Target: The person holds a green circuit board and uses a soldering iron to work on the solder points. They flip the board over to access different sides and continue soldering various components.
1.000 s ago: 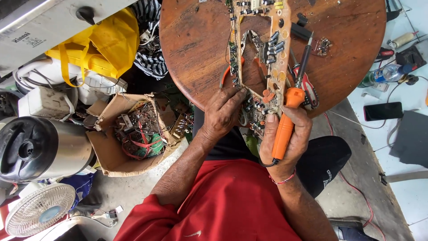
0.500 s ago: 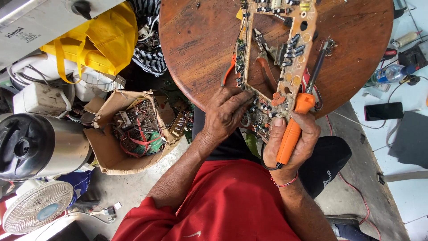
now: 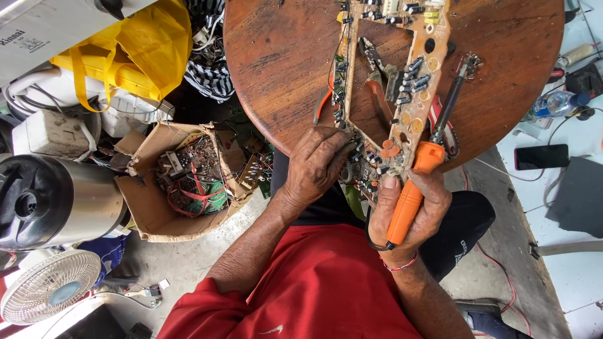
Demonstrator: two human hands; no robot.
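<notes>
Left hand (image 3: 317, 164): it is resting on the near corner of the circuit board (image 3: 392, 81), fingers (image 3: 342, 139) curled down and pressing on the board's lower edge, pinning it rather than lifting it.
Right hand (image 3: 411, 210): it is closing fully around the orange handle of the soldering iron (image 3: 422, 169), thumb lying along the handle's left side.
Iron's long axis: it is running from the right hand up and slightly to the right, with the dark shaft ending at a tip (image 3: 468, 61) that is lying just beside the board's right edge, over the wood; whether the tip is touching the wood cannot be told.
Which way the board lies: it is stretching away from both hands toward the far side of the round wooden counter (image 3: 276, 56), just left of the iron's shaft; the left hand is the one touching it, the right hand is just beside its near end.
Board's look: it is a tan, frame-shaped board with a large open cut-out in the middle, studded with small dark parts, round pads and a few red wires.
Surroundings: a cardboard box (image 3: 147, 213) of scrap boards is sitting on the floor to the left, well apart from the hands; a phone (image 3: 541, 156) is lying to the right.
</notes>
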